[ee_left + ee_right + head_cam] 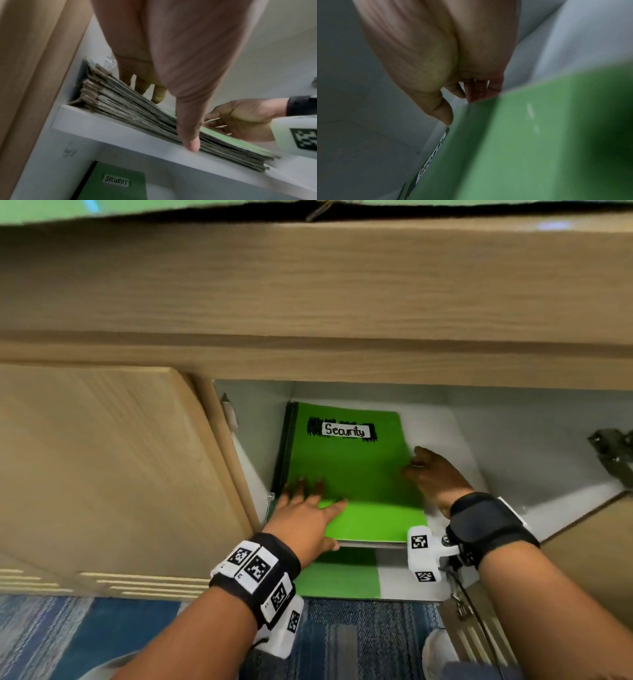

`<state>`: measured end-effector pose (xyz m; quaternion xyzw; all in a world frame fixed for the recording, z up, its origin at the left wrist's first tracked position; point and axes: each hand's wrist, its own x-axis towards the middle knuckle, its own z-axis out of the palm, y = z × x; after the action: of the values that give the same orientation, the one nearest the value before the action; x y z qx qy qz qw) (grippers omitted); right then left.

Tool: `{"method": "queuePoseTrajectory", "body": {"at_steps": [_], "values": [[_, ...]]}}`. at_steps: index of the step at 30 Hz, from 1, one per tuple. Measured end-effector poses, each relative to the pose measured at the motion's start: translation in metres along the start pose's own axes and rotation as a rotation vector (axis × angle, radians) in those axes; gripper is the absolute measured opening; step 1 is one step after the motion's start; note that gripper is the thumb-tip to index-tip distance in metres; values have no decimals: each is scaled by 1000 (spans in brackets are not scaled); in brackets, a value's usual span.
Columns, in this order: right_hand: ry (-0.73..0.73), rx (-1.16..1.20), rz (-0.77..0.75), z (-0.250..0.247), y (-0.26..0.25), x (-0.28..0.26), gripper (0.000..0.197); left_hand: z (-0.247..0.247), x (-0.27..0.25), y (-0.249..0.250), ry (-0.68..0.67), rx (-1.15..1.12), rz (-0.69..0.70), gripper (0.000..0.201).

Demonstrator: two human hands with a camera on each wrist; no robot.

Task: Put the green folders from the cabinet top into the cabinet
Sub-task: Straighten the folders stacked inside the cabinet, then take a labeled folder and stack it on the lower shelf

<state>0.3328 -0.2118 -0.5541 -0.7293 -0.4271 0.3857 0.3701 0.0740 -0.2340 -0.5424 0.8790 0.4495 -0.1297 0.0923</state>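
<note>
A stack of green folders (349, 474) lies flat on the upper white shelf (445, 433) inside the open cabinet; its top one bears a "Security" label. My left hand (305, 508) rests flat on the stack's near left corner, fingers spread straight, and the thumb lies against the front edge. In the left wrist view the left hand (171, 54) lies over the folders' stacked edges (137, 115). My right hand (435, 474) curls its fingers round the stack's right edge; the left wrist view shows this right hand (243, 117) gripping there. In the right wrist view, blurred fingers (476, 93) touch the green cover (522, 148).
Another green folder (339, 577) labelled "SECURITY" (116, 182) lies on the lower shelf. The left cabinet door (102, 474) is closed; the right door (599, 549) stands open below a hinge (613, 450). The wooden cabinet top (308, 275) overhangs. Blue carpet (102, 628) lies below.
</note>
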Motion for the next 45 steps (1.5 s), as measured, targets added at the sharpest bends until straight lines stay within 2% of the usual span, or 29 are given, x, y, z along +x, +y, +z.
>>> {"method": "queuePoseTrajectory", "body": {"at_steps": [2, 3, 6, 7, 11, 13, 17, 20, 23, 25, 27, 31, 36, 40, 43, 44, 45], "values": [[18, -80, 31, -2, 4, 4, 73, -1, 0, -2, 24, 5, -23, 76], [-3, -77, 33, -2, 5, 5, 72, -2, 0, -2, 36, 7, -24, 76], [-86, -20, 23, 0, 6, 4, 37, -5, 0, 1, 76, 23, 29, 78], [-116, -27, 13, 3, 6, 4, 37, -6, 0, 2, 81, 24, 42, 79], [-117, -165, 22, 10, 5, 5, 84, -5, 2, -1, 85, -3, 34, 80], [-113, -264, 24, 12, 5, 3, 96, -5, 3, -3, 90, -15, 44, 78], [-106, -476, 3, 18, 4, -7, 84, -5, 5, -5, 52, -52, 45, 75], [-99, -508, -12, 19, 1, -8, 82, -8, 3, -5, 28, -71, 48, 75], [-1, -589, -63, 13, -11, -15, 75, -14, -4, -3, 46, -98, 57, 79], [100, -567, -157, 7, -25, -28, 65, -22, -12, -3, 126, -93, 67, 77], [115, -498, -267, 2, -44, -47, 58, -34, -24, -1, 220, -89, 84, 74], [6, -579, -476, -15, -95, -103, 47, -69, -63, 5, 369, -67, 121, 70], [-96, -731, -628, -51, -171, -189, 30, -130, -124, 17, 591, -44, 179, 54], [-245, -681, -697, -75, -222, -249, 20, -192, -171, 35, 914, -9, 209, 27], [-304, -474, -673, -94, -250, -269, 14, -231, -193, 39, 1186, -33, 201, 12], [-282, -385, -673, -101, -257, -271, 13, -241, -196, 38, 1198, -39, 151, 20], [-236, -308, -683, -108, -264, -271, 13, -249, -196, 35, 1147, -36, 58, 38]]}}
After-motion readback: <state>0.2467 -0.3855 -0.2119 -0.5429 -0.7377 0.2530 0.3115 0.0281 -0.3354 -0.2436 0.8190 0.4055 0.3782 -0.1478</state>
